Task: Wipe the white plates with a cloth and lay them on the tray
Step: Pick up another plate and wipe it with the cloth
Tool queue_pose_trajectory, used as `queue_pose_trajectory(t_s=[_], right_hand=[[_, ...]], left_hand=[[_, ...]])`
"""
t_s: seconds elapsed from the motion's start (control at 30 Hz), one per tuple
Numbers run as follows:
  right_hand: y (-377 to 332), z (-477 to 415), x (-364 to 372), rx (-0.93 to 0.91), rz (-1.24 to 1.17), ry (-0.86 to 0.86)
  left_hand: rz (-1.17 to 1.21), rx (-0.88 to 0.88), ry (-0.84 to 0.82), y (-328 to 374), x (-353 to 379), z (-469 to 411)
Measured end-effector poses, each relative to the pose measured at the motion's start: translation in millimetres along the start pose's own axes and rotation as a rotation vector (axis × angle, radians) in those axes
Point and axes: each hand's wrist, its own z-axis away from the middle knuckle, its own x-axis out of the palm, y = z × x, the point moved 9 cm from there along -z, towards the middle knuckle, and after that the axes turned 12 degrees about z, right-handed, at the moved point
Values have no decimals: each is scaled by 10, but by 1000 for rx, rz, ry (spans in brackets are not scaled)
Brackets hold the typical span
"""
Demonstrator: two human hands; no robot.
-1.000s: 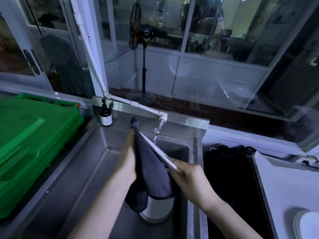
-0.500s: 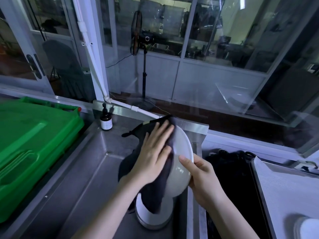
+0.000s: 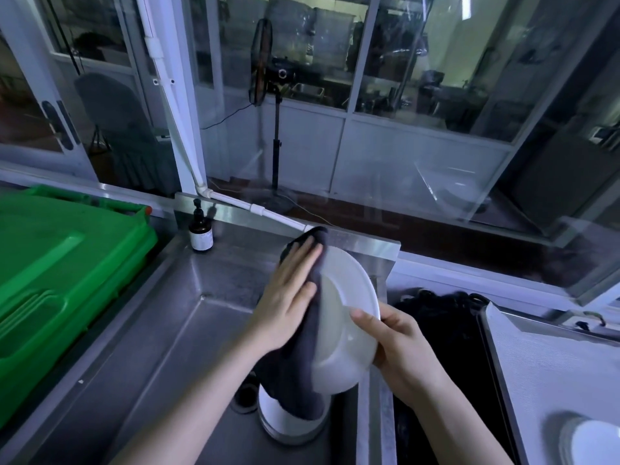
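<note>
Item 1, white plate (image 3: pixel 349 317): held on edge over the sink (image 3: pixel 161 330), tilted, its span running from up and away down towards me; hollow face towards me, as far as I can judge

Item 2, my right hand (image 3: pixel 399 344): grips the plate's right rim, thumb laid across the face, fingers curled behind

Item 3, my left hand (image 3: pixel 288 297): fingers straight and flat, pressing the dark cloth (image 3: pixel 302 377) against the plate's left side; the cloth's tail hangs down

Item 4, stack of plates (image 3: pixel 285 429): in the sink directly below, the cloth's hanging end touching or just over it

Item 5, tray (image 3: pixel 553 364): to my right, beyond the right hand, well apart from the sink; one plate on the tray (image 3: pixel 592 443) at its near edge

Note: the tray lies on the right hand's side, so I judge that hand, already gripping the rim, is the nearer one to carry the plate across once wiping ends; the plate must first tip from on edge to flat
</note>
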Motion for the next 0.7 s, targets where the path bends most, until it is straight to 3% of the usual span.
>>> queue_pose_trajectory(t_s=[0.1,0.27,0.33,0.5,0.7], right_hand=[[29,38,-131,27,-109,24],[6,39,-286,15,-234,83],[-8,6,-286,6,-289,101],[-38,-130,-122,-3,-391,116],[48,-73,-75,34,-379,138]], left_hand=[[103,-155,88,-213,-114,115],[145,-151,182,-91,-108,350],[55,-89,200,49,-68,421],[-295,121,57,541,416,521],[-311,54,5,501,215,121]])
